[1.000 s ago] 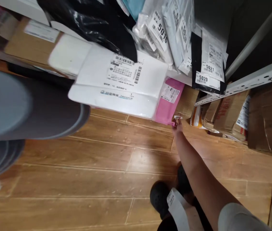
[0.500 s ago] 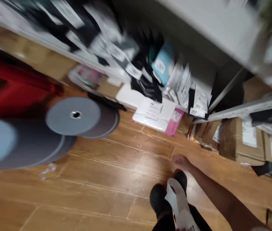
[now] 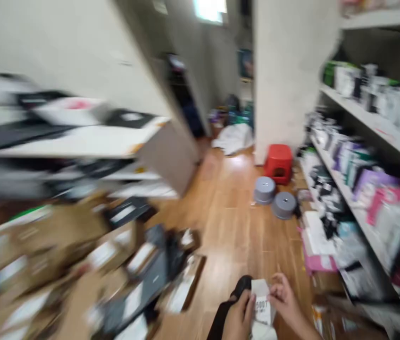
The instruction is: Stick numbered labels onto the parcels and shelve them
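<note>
While much of the view is blurred, a heap of parcels (image 3: 58,241) can be seen covering the floor at the person's left, below a white-topped table (image 3: 110,139) with packages on it. Along the right run shelves (image 3: 380,125) filled with bagged goods; a pink package (image 3: 318,263) and a white package (image 3: 316,233) lie low beside them. Farther up the wooden floor (image 3: 221,222), two grey stools (image 3: 264,190) and a red stool (image 3: 278,163) stand near the shelves, narrowing that side of the passage. A white bundle (image 3: 233,138) lies beyond.

A pale label strip (image 3: 262,309) printed "5007" is low in front of the person, beside a dark shoe (image 3: 244,284). The left hand (image 3: 237,315) holds its left edge, fingers closed, thumb alongside. The right hand (image 3: 287,300) is at the opposite edge, fingers curled and narrowly spaced; whether they pinch it cannot be told.
</note>
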The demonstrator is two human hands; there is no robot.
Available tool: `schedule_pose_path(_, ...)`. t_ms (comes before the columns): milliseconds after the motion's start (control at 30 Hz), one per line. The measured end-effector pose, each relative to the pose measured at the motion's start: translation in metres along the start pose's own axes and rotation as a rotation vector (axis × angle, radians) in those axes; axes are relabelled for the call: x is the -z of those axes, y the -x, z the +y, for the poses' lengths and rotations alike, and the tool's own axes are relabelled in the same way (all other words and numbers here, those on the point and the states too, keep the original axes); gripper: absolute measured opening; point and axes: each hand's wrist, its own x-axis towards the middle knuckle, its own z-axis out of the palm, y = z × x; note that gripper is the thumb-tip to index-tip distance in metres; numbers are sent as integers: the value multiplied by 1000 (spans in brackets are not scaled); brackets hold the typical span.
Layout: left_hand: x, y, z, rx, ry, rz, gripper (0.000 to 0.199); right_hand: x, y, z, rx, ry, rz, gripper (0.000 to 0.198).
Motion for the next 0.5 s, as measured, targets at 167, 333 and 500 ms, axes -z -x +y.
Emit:
schedule_pose_path(167,70,89,9,-8,242,415,54,-79,-3,-56,25,360,-615,52)
schedule_pose_path(333,139,201,-43,66,399,868,52,-225,54,-31,29,495,-1021,57)
schedule_pose_path(500,199,322,-131,120,442,1161,59,-365,162,47,112,445,-1288,51)
